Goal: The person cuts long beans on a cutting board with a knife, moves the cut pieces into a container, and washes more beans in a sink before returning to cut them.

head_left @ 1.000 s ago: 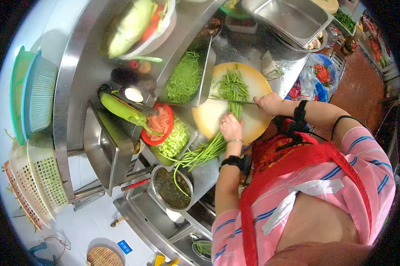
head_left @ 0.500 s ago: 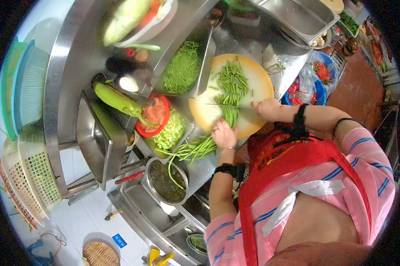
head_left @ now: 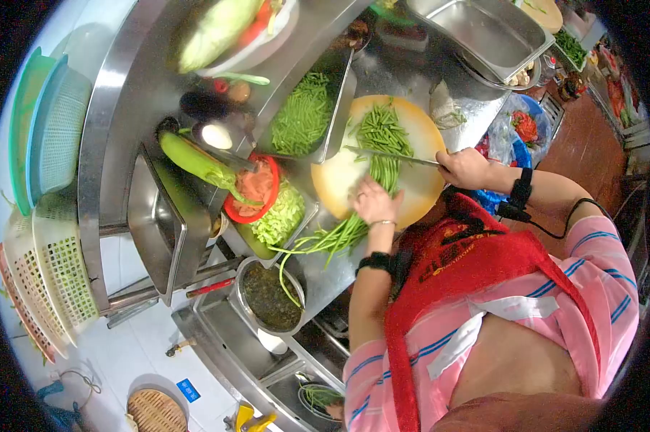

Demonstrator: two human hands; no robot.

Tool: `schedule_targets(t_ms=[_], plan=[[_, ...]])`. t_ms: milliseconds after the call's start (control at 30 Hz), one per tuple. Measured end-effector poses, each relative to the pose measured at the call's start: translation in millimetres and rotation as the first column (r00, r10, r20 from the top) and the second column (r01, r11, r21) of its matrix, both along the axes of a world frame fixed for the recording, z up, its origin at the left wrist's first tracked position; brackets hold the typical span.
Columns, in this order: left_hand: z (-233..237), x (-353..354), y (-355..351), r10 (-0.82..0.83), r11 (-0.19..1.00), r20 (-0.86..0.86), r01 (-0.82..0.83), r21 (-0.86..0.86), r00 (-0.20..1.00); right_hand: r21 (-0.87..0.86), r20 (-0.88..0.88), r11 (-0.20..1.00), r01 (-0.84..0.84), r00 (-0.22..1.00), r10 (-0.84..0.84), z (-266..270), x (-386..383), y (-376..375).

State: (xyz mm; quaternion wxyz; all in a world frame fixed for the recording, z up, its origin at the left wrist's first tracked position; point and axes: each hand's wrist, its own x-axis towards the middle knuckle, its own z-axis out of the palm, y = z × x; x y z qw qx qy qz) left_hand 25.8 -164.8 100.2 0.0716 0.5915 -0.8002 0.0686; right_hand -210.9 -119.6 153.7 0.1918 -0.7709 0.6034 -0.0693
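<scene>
While the left hand (head_left: 374,203) is cupped over a bundle of long green beans (head_left: 387,174), pinning it to the round cutting board (head_left: 427,193), the right hand (head_left: 466,167) is clenched on a knife (head_left: 393,155) lying across the bundle just beyond the left fingertips. Cut pieces (head_left: 382,129) pile up on the board's far side, right of a steel tray (head_left: 339,108) of chopped beans. Cutting well here probably means tucking the left fingertips back, keeping the stalks level, and making short, even cuts
</scene>
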Motion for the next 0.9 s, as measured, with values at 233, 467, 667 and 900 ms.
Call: schedule_targets(t_ms=[233, 467, 667, 900], plan=[[-21.7, 24.8, 10.1, -0.061, 0.998, 0.012, 0.06, 0.012, 0.998, 0.249, -0.094, 0.968, -0.038, 0.994, 0.064, -18.2, 25.6, -12.0], [-30.2, 19.2, 4.2, -0.002, 1.0, 0.014, 0.002, -0.015, 1.0, 0.059, -0.093, 0.998, -0.031, 0.995, 0.036, -52.7, 44.5, -33.8], [3.6, 8.7, -4.1, 0.102, 0.981, -0.059, -0.091, 0.173, 0.993, 0.084, -0.02, 0.99, 0.116, 0.993, -0.114, 8.8, 15.7, -10.4], [-16.5, 39.2, 16.8, 0.043, 0.997, 0.032, -0.045, 0.07, 0.999, 0.123, -0.106, 0.988, -0.096, 0.988, 0.11, -1.0, 30.0, -1.9]])
